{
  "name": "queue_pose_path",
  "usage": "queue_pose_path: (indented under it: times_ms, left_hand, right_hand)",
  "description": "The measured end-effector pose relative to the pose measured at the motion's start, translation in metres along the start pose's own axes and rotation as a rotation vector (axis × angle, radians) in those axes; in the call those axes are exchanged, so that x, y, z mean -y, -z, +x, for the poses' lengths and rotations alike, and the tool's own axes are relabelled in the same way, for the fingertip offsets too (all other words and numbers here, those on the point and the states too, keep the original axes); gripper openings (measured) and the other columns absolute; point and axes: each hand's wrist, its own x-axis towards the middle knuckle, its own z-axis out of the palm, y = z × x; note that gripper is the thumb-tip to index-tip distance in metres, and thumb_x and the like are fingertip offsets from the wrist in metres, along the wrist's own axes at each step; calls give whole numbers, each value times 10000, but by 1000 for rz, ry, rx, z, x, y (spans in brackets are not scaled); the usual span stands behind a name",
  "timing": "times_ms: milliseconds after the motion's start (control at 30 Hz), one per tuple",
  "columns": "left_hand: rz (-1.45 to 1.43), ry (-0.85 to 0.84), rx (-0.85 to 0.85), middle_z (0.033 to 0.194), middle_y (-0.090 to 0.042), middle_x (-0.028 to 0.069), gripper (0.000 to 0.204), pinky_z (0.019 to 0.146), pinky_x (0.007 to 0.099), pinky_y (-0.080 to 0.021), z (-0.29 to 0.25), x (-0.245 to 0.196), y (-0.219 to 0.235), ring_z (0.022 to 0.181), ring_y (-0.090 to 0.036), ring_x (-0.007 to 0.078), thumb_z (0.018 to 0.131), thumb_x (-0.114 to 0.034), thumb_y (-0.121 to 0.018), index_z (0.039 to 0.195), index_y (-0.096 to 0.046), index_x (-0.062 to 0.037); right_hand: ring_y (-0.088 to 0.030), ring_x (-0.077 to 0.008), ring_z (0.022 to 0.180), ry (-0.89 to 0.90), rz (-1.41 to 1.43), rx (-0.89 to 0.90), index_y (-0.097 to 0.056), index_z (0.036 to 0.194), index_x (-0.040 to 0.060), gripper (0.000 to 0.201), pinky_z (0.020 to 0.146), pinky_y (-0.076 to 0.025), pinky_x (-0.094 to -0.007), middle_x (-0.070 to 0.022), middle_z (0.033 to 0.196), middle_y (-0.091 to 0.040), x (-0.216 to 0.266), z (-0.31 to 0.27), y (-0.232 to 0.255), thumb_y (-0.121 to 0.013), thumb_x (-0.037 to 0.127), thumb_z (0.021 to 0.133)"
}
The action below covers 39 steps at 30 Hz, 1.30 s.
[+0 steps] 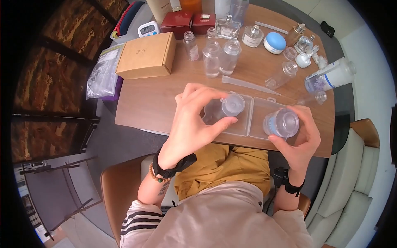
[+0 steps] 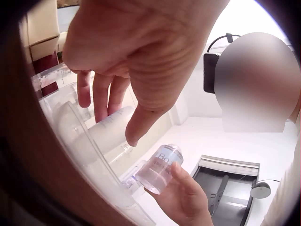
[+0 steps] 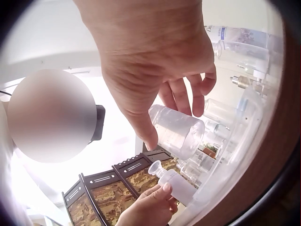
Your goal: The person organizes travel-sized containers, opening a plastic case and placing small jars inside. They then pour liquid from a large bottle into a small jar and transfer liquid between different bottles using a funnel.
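Note:
My left hand (image 1: 194,113) holds a small frosted bottle (image 2: 110,132) between thumb and fingers. A clear, flared, funnel-like piece (image 1: 233,104) tops it, seen side-on at the bottle's mouth (image 3: 155,168) in the right wrist view. With my right hand (image 1: 304,134) I grip a clear bottle (image 1: 285,123) bearing pale blue lettering (image 2: 164,157), tilted, by thumb and fingers. Both bottles are over a shallow clear plastic case (image 1: 249,118), opened into two halves near the table's front edge. In the head view the frosted bottle's body is mostly hidden under its flared top.
Beyond the case stand several clear glass bottles (image 1: 211,60) and a flat translucent strip (image 1: 250,85). A cardboard box (image 1: 144,56) and timer (image 1: 149,29) are at left. Perfume bottles (image 1: 252,36), a blue-lidded jar (image 1: 274,42) and a large white bottle (image 1: 331,75) are at right.

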Motion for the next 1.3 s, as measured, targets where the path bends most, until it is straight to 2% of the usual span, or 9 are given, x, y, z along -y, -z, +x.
queue_pose_path:
  times_ms: [200, 300, 400, 467, 500, 567, 633, 833, 1300]
  left_hand:
    - [-76, -21, -13, 1048, -745, 59, 467, 919, 407, -495, 0, -1, -11, 1023, -643, 271, 701, -182, -984, 1104, -779, -69]
    - [-23, -35, 21, 1166, -728, 84, 591, 926, 403, -502, -2, -5, -9, 1070, -631, 270, 678, -180, -996, 1210, -754, -88]
    - [-56, 42, 46, 1352, -646, 127, 552, 1009, 405, -465, -2, -13, 1, 1192, -565, 283, 750, -182, -940, 1234, -695, -79]
    - [-127, -73, -11, 1414, -577, 162, 505, 1106, 451, -339, -4, -7, 9, 1273, -461, 341, 828, -228, -871, 1243, -618, -91]
    - [-198, -26, 20, 1431, -549, 193, 250, 1142, 485, -298, -4, -10, 14, 1296, -420, 359, 956, -246, -723, 1113, -641, -69]
    - [-187, 39, 49, 1429, -551, 195, 203, 1145, 483, -293, 1, -18, 20, 1293, -421, 355, 1001, -253, -661, 1065, -655, -60]
    - [-177, 107, 69, 1441, -550, 193, 316, 1159, 481, -279, 5, -22, 21, 1304, -419, 349, 1095, -265, -518, 943, -675, -37]
    - [-215, 203, 182, 1478, -542, 146, 293, 1182, 474, -265, 9, -28, 24, 1332, -410, 339, 1085, -296, -566, 996, -684, -43]
    - [-290, 219, 202, 1470, -555, 101, 244, 1191, 455, -261, 13, -22, 23, 1337, -422, 320, 1074, -285, -580, 1039, -690, -70]
  right_hand:
    - [-677, -280, 1057, 69, -46, 79, -721, 1222, 4, 631, 928, -530, -385, -134, 1161, -730, 13, 13, -4, -982, 82, 654]
    - [-691, -287, 1044, 93, -47, 107, -724, 1217, 5, 618, 918, -537, -390, -135, 1147, -744, 16, 18, -8, -979, 85, 660]
    - [-699, -296, 1024, 67, -61, 126, -728, 1205, 11, 591, 903, -543, -387, -129, 1120, -753, 24, 24, -8, -969, 89, 671]
    - [-699, -301, 1016, 72, -94, 138, -730, 1199, 18, 579, 897, -543, -385, -124, 1111, -754, 29, 29, -6, -964, 92, 674]
    - [-698, -305, 1009, 79, -127, 160, -732, 1192, 24, 567, 891, -543, -383, -119, 1102, -756, 30, 31, -5, -959, 95, 678]
    - [-697, -312, 1006, 98, -136, 156, -734, 1189, 35, 563, 888, -544, -388, -116, 1098, -754, 31, 35, -5, -956, 100, 676]
    - [-695, -318, 1004, 121, -146, 153, -735, 1185, 45, 559, 885, -544, -393, -113, 1093, -751, 30, 37, -6, -954, 106, 674]
    - [-686, -323, 1023, 102, -214, 170, -738, 1182, 71, 566, 912, -529, -418, -103, 1083, -745, 29, 40, -6, -954, 118, 661]
    - [-679, -318, 977, 146, -225, 172, -738, 1159, 80, 551, 893, -505, -419, -92, 1038, -735, 31, 41, -11, -950, 122, 652]
